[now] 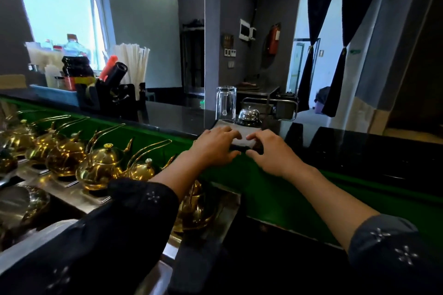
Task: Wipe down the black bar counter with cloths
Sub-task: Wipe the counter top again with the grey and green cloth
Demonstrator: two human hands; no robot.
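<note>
A pale folded cloth (247, 142) lies on the near edge of the black bar counter (359, 148), at the middle of the head view. My left hand (215, 146) rests on the cloth's left part with fingers bent over it. My right hand (268, 150) holds the cloth's right end, thumb under the counter edge and fingers on top. Both hands cover most of the cloth.
Just behind the cloth stand a clear glass jug (226, 102) and a chrome call bell (249, 116). A glass partition edge (204, 54) rises above. Gold teapots (100, 165) line the lower shelf at left. A black holder with straws (124, 83) stands further left.
</note>
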